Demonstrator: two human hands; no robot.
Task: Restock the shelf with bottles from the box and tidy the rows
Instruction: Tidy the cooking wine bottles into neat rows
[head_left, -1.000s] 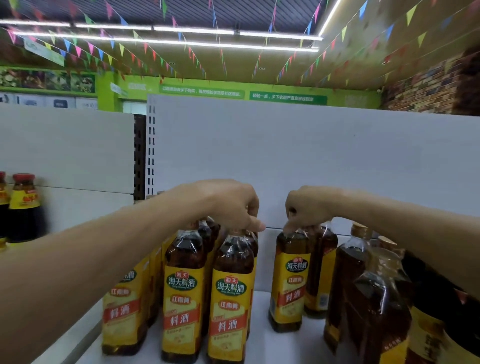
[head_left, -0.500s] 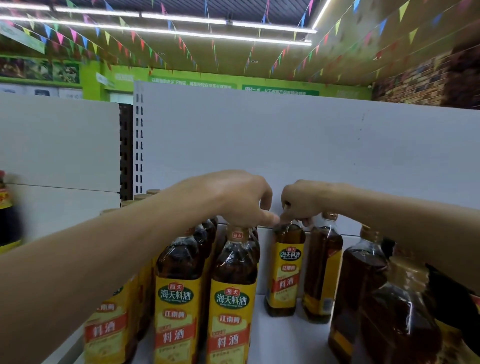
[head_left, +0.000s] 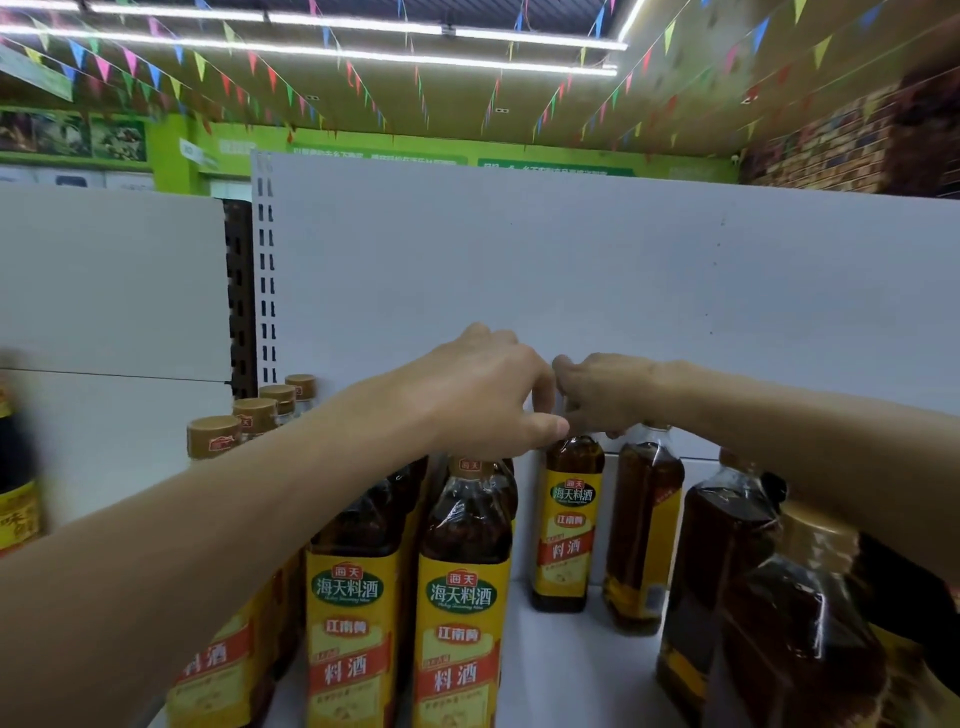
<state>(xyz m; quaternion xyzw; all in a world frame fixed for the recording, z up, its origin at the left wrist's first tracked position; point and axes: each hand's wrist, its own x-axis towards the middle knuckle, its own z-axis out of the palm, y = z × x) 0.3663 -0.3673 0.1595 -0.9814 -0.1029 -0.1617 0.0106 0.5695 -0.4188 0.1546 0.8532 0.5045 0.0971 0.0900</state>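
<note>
Strings of coloured pennants (head_left: 363, 93) and long light strips (head_left: 519, 39) run under the shop ceiling, with a green wall (head_left: 171, 156) on the left and a brick-patterned wall (head_left: 831, 150) on the right. A plain white back panel (head_left: 571, 270) rises behind the white shelf (head_left: 561, 670). On the shelf stand rows of bottles (head_left: 462, 597) filled with dark brown liquid, each with a yellow label bearing a green oval and a red band. They are packed close at the left and stand looser at the right. Towards the back, in the gap between the rows, the rear bottle (head_left: 569, 525) stands upright with its label facing forward. The left hand (head_left: 483, 395) and right hand (head_left: 602, 395) meet over its hidden top. The right hand's curled fingers grip there. The left hand's fingers curl down and its thumb tip is at the neck, but I cannot tell whether it is gripping. Gold caps (head_left: 213, 436) line the leftmost row.
</note>
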